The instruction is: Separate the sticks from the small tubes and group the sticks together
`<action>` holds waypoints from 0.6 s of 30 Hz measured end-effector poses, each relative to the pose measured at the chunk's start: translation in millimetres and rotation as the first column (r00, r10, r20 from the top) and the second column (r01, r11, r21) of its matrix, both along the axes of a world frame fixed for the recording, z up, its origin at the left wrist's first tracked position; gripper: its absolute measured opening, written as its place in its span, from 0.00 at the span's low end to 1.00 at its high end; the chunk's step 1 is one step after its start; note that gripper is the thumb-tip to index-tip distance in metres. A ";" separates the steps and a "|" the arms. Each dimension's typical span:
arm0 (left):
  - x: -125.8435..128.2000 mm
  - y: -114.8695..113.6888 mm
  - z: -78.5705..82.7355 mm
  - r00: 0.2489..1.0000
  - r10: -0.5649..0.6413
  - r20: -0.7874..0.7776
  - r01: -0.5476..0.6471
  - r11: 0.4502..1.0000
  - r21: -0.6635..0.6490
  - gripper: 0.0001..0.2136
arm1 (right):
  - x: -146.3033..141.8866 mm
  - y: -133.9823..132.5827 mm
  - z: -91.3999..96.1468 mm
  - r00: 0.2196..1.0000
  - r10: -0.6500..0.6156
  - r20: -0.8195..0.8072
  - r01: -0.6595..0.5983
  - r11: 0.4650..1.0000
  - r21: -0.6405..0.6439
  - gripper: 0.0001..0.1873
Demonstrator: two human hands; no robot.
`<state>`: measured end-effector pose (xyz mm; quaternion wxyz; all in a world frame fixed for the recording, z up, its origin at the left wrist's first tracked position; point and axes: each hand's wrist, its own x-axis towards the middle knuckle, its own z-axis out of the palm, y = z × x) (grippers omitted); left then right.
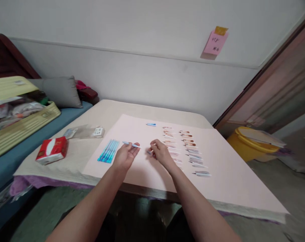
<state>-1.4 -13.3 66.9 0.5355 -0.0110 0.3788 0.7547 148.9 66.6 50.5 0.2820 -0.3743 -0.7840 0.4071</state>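
Observation:
My left hand (124, 156) holds a light blue pen (131, 144) between thumb and fingers, its thin white tip pointing right. Close by on the right, my right hand (159, 153) is closed in a pinch on a small blue-grey piece (149, 152), too blurred to name. Left of my hands lies a row of several blue pens (109, 151), side by side. A single blue pen (151, 124) rests farther back. To the right, two columns of pens lie on the pink sheet: one partly behind my right hand, the other with brown pens (189, 140) and grey pens (202, 173).
The pink sheet (233, 181) covers much of the table. A red tissue pack (52, 150) and a clear plastic bag (85, 131) lie at the left. Beyond are a blue bench (69, 116) and a grey cushion (59, 91). A yellow bin (243, 144) stands right.

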 end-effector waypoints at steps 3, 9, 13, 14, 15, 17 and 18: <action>-8.6 0.1 4.8 0.999 0.037 -0.004 -0.037 0.999 -0.016 0.06 | 11.1 20.9 -14.6 0.814 -0.204 0.543 0.053 0.958 0.281 0.10; -14.6 0.9 3.0 0.998 0.058 0.004 -0.057 0.998 -0.020 0.06 | 4.8 21.4 -46.2 0.596 -0.167 0.786 -0.086 0.959 0.269 0.10; -15.6 1.7 0.1 0.997 0.070 0.023 -0.069 0.997 -0.041 0.06 | -6.5 17.2 -53.0 0.570 -0.173 0.803 -0.107 0.954 0.282 0.13; -16.3 1.8 -0.3 0.997 0.076 0.023 -0.074 0.996 -0.048 0.06 | -8.7 16.5 -52.0 0.573 -0.171 0.802 -0.116 0.951 0.285 0.13; -17.2 2.0 -0.6 0.996 0.082 0.022 -0.080 0.995 -0.053 0.06 | -10.5 15.6 -49.7 0.580 -0.166 0.798 -0.127 0.949 0.290 0.13; -19.2 2.3 -1.4 0.995 0.094 0.016 -0.093 0.994 -0.057 0.05 | -12.9 12.1 -41.4 0.598 -0.156 0.786 -0.152 0.941 0.302 0.12; -20.3 2.5 -1.9 0.995 0.098 0.010 -0.098 0.994 -0.056 0.05 | -13.3 9.3 -35.7 0.618 -0.150 0.772 -0.169 0.933 0.317 0.12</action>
